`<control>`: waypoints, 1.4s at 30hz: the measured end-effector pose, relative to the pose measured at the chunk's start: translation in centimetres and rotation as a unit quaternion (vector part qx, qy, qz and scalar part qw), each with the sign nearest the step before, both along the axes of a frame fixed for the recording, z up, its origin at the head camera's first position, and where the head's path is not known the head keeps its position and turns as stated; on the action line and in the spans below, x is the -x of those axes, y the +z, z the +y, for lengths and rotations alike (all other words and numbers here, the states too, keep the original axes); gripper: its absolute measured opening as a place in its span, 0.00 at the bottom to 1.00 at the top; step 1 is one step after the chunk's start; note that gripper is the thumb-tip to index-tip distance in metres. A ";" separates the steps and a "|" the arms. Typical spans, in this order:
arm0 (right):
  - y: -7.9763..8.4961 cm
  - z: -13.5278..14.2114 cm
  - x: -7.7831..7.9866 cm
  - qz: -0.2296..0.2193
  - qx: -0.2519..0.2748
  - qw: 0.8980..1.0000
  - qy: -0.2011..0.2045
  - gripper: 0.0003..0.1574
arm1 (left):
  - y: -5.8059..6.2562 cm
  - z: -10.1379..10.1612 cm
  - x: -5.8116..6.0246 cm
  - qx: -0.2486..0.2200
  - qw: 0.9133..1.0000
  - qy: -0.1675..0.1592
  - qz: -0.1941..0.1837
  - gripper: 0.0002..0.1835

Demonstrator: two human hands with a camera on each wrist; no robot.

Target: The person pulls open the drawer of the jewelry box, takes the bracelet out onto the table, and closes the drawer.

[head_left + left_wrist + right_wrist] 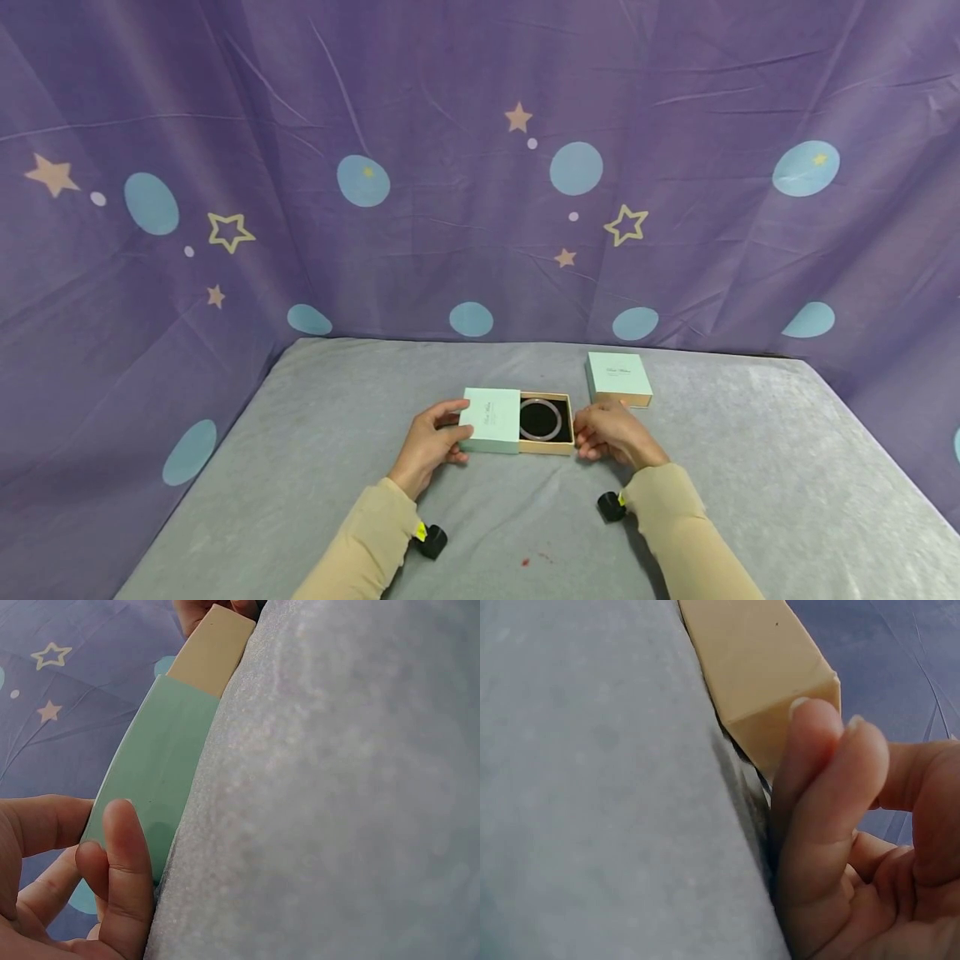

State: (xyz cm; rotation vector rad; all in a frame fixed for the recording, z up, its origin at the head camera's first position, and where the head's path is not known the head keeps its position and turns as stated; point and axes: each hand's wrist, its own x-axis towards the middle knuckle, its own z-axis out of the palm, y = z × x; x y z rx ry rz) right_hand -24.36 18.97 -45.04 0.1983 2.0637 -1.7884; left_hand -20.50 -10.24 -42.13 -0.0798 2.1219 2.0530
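A mint-green sliding gift box lies on the table, its sleeve at the left and its cream drawer partly out at the right. Inside the drawer, a pale round bangle rests on a black insert. My left hand grips the left end of the sleeve, thumb and fingers around its edges. At the drawer's right end is my right hand, fingers curled against the end wall. In the right wrist view, fingertips meet that wall; the thumb's contact is hidden.
A second mint-green box with a cream base stands behind my right hand. The grey cloth-covered table runs back to a purple patterned curtain. Small red marks show near the front.
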 end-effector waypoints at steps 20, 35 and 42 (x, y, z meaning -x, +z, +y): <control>0.0 0.0 -0.1 -0.003 -0.016 1.000 -0.009 0.03 | -3.0 -0.3 1.7 0.002 1.000 0.014 -0.003 0.25; 0.7 -0.4 -0.2 0.039 -0.046 0.996 -0.060 0.17 | -2.5 -0.2 1.5 -0.005 1.000 -0.001 -0.002 0.26; 1.5 -0.7 -0.2 0.122 -0.102 0.983 -0.092 0.18 | -0.2 0.0 0.2 0.001 1.000 -0.005 -0.002 0.26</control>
